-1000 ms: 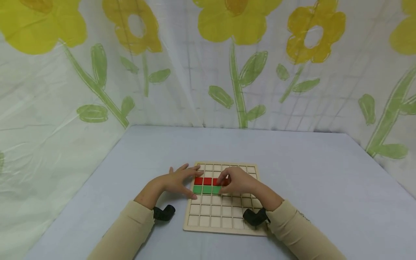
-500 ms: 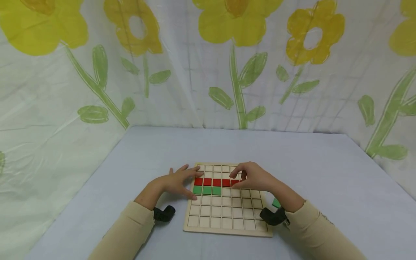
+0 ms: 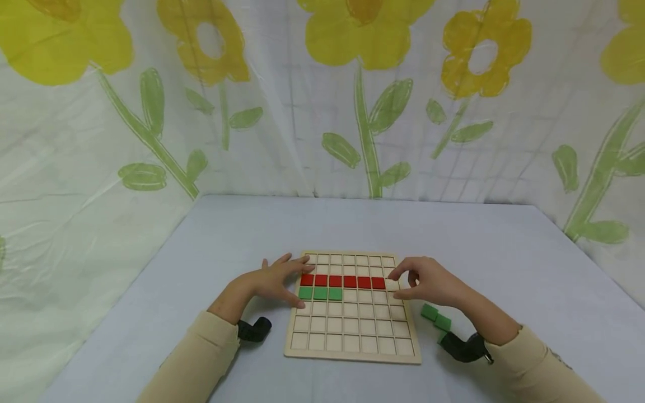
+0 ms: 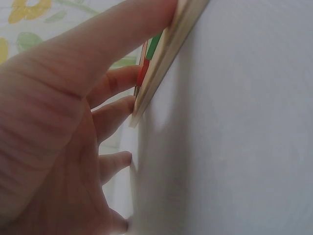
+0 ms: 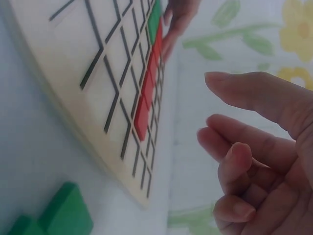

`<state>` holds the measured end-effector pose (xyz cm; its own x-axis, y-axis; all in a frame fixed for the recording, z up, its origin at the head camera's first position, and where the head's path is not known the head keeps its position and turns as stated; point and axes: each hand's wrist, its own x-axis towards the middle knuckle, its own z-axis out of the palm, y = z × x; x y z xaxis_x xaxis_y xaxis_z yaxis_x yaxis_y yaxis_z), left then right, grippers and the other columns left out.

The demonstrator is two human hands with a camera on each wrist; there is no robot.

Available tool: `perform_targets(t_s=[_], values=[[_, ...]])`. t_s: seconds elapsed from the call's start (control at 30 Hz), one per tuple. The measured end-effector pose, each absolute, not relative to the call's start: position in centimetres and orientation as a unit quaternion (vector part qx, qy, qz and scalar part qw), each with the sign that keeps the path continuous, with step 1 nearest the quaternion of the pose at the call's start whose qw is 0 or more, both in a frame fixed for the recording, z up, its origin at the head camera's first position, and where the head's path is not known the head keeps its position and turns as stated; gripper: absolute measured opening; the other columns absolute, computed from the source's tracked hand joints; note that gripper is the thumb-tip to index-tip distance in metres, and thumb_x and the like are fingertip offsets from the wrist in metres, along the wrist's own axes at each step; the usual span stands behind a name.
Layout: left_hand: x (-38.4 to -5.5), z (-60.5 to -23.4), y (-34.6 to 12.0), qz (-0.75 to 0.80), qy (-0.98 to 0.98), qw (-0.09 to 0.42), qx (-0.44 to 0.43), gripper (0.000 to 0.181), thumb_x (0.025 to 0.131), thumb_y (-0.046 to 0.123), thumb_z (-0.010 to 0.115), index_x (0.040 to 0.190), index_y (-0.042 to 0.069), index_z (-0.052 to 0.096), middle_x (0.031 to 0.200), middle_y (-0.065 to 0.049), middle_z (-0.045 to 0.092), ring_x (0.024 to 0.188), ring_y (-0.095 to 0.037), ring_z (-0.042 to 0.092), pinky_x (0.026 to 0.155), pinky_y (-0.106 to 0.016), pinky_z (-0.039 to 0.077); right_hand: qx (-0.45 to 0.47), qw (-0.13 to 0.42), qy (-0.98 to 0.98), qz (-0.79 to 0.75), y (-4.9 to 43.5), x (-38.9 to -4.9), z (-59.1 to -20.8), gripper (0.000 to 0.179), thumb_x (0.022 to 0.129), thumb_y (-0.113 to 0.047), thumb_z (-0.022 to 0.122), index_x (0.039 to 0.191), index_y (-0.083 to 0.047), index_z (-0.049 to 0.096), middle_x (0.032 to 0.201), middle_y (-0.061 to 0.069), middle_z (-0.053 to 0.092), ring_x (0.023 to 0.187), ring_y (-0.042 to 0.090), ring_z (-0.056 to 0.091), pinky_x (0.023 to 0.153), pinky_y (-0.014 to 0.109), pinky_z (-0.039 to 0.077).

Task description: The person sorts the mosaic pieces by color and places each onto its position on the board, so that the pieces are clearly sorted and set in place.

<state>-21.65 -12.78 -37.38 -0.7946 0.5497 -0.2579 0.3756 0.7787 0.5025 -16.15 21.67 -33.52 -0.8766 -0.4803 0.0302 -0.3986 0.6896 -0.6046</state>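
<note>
A wooden grid board lies flat on the table. Several red tiles fill one of its rows from the left, and three green tiles sit in the row below. With fingers spread, my left hand rests at the board's left edge; in the left wrist view its thumb and two fingers reach the wooden rim. My right hand hovers by the board's right edge, thumb and index finger apart with nothing between them. The right wrist view shows its other fingers loosely bent.
Loose green tiles lie on the table right of the board, partly covered by the black wrist camera. A white cloth with yellow flowers hangs behind the table's far edge.
My right hand has moved right, from over the green and red rows to the board's right edge, uncovering the red row and the loose green tiles. My left hand has stayed put.
</note>
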Motion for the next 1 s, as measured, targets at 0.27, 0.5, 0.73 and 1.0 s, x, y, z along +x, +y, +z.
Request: perform_targets(t_s=[0.27, 0.5, 0.73, 1.0], values=[[-21.7, -37.4, -13.0, 0.218, 0.923, 0.198, 0.247, 0.082, 0.068, 0.043, 0.080, 0.139, 0.027, 0.044, 0.156, 0.004, 0.020, 0.146, -0.032, 0.000, 0.106, -0.069, -0.008, -0.230, 0.057, 0.920, -0.311, 23.9, -15.2, -33.6, 0.032, 0.077, -0.022, 0.075, 0.102, -0.005, 0.067, 0.094, 0.007, 0.066, 0.060, 0.002, 0.042, 0.052, 0.020, 0.037], [-21.8, -37.5, -13.0, 0.218, 0.925, 0.199, 0.241, 0.082, 0.068, 0.043, 0.080, 0.139, 0.028, 0.044, 0.156, 0.005, 0.020, 0.146, -0.030, -0.001, 0.107, -0.068, -0.008, -0.217, 0.061, 0.921, -0.319, 25.4, -14.0, -33.8, 0.033, 0.076, -0.023, 0.076, 0.101, -0.004, 0.067, 0.097, 0.008, 0.066, 0.062, 0.001, 0.044, 0.054, 0.019, 0.038], [-21.7, -37.5, -12.9, 0.220, 0.922, 0.198, 0.249, 0.082, 0.068, 0.043, 0.080, 0.139, 0.027, 0.043, 0.156, 0.004, 0.020, 0.146, -0.032, -0.001, 0.106, -0.069, -0.008, -0.208, 0.062, 0.916, -0.338, 26.9, -12.6, -34.2, 0.035, 0.077, -0.026, 0.075, 0.102, -0.004, 0.066, 0.099, 0.009, 0.065, 0.061, 0.001, 0.043, 0.053, 0.020, 0.038], [-21.6, -37.3, -12.7, 0.224, 0.920, 0.200, 0.252, 0.081, 0.069, 0.042, 0.080, 0.140, 0.027, 0.043, 0.156, 0.003, 0.019, 0.146, -0.032, -0.001, 0.106, -0.069, -0.009, -0.181, 0.070, 0.919, -0.342, 28.3, -11.2, -35.0, 0.037, 0.076, -0.029, 0.075, 0.102, -0.005, 0.065, 0.094, 0.005, 0.063, 0.060, 0.001, 0.043, 0.050, 0.021, 0.037]])
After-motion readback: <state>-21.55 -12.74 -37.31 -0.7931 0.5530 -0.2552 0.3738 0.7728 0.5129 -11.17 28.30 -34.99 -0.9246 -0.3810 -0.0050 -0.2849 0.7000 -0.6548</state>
